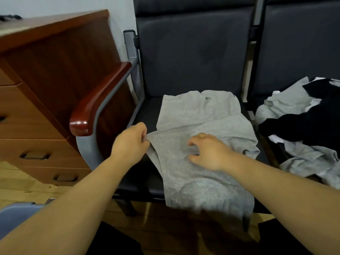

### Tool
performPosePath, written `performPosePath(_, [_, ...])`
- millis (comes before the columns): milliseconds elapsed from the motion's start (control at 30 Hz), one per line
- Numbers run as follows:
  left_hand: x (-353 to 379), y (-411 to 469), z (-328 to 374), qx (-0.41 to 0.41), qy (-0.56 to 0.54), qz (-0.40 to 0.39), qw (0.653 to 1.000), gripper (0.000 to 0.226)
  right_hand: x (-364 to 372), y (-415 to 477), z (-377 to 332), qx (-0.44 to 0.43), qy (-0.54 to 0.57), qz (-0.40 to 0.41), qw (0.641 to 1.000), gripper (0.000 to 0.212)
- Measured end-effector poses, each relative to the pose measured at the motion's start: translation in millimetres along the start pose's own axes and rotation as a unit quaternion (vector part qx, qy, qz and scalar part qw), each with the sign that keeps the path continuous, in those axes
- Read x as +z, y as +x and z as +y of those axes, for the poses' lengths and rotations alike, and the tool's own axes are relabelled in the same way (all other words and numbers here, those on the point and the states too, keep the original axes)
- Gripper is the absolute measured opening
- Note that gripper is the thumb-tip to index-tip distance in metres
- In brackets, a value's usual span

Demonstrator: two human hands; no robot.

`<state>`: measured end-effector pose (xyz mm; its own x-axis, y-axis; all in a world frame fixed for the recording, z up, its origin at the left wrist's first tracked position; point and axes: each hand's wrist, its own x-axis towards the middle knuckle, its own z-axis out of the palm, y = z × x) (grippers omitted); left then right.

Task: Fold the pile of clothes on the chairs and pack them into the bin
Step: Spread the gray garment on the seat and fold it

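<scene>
Two-handed, with the left hand (128, 142) pinching the left edge of the grey shirt (193, 116) and the right hand (207, 151) bunching its middle in curled fingers, fold rightward across the long axis, laid back-to-front on the seat (145, 111), left of the pile (303, 126).

a plain grey shirt (202, 137) on a dark grey seat (147, 115), black, white and grey clothes (303, 126) right, a reddish-brown armrest (99, 100) left.
</scene>
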<state>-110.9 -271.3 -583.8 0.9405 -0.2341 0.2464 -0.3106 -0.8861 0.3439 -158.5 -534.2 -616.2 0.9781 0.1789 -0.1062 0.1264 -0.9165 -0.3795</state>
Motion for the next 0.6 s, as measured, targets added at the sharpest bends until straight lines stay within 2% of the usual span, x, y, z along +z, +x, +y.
performPosePath(100, [-16.0,-11.9,-5.7,0.048,0.044,0.016,0.998,0.019,4.5,1.3,3.9,-0.014,-0.028,-0.004,0.999,0.046])
performPosePath(233, [-1.6,-24.8,-17.5,0.054,0.085,-0.070,0.992,0.027,3.6,-3.8,6.1,-0.027,-0.024,-0.003,0.999,0.046])
performPosePath(333, [8.9,-34.6,-17.7,0.061,0.040,-0.137,0.988,0.029,0.1,-13.4,3.9,-0.025,-0.040,-0.017,0.999,0.045])
performPosePath(433, [13.1,-45.5,-5.5,0.084,-0.022,-0.095,0.992,0.027,-4.3,-28.1,4.2,-0.019,-0.040,-0.032,0.998,0.038])
performPosePath(467, [14.4,-48.7,-0.6,0.072,-0.041,-0.072,0.994,0.026,-4.6,-34.2,4.7,-0.018,-0.033,-0.030,0.999,0.032])
performPosePath(533, [17.1,-50.7,4.1,-0.005,-0.051,-0.047,0.998,0.026,-2.8,-44.0,6.1,-0.018,-0.026,-0.009,0.999,0.019])
performPosePath(600, [18.6,-51.2,3.1,-0.077,-0.006,-0.074,0.994,0.026,-1.4,-52.5,5.6,-0.012,-0.032,0.011,0.999,0.009])
